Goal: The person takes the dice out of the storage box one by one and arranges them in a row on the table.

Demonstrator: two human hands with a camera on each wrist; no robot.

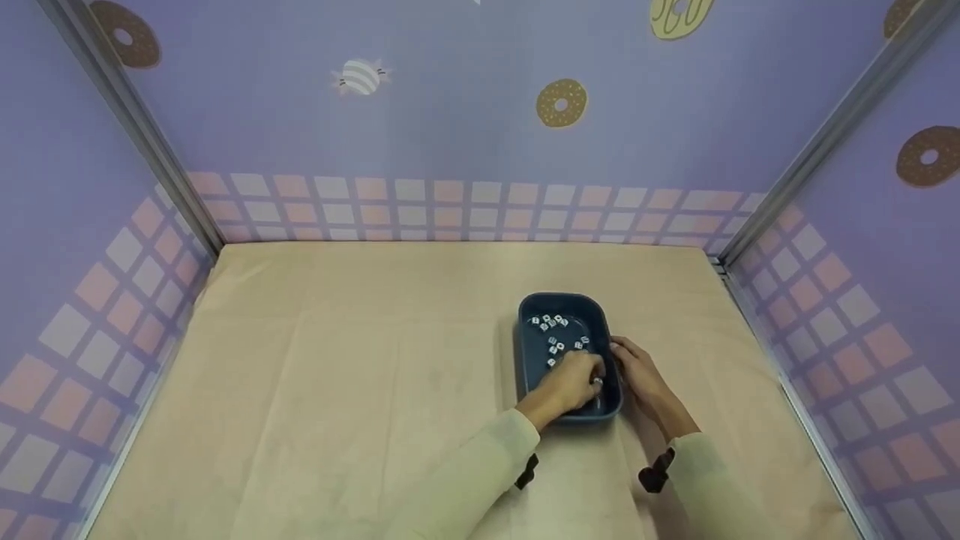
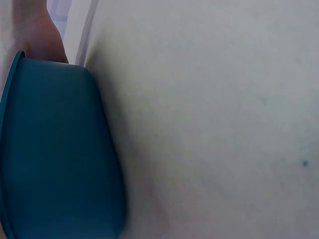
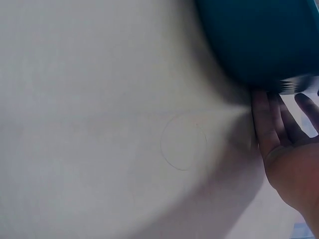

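Observation:
A dark blue plastic basin (image 1: 531, 360) with a raised rim stands on the cloth. Several small white dice (image 1: 553, 322) lie loose on its floor, mostly toward the far end. My left hand (image 1: 570, 382) reaches down inside the basin, fingers curled, with a small white die (image 1: 598, 381) showing at the thumb side. Its fingertips are hidden by the back of the hand. From outside, my right hand (image 1: 641, 375) rests against the basin's right wall, thumb close to the rim. In the right wrist view its extended fingers (image 3: 266, 119) meet the wall of the basin (image 3: 259, 40).
A beige cloth (image 1: 337, 375) with faint creases covers the table. Purple walls (image 1: 465, 112) with a checkered band enclose it at the back and both sides. Metal posts (image 1: 142, 127) stand in the corners. A dark band (image 1: 656, 472) hangs at the right wrist.

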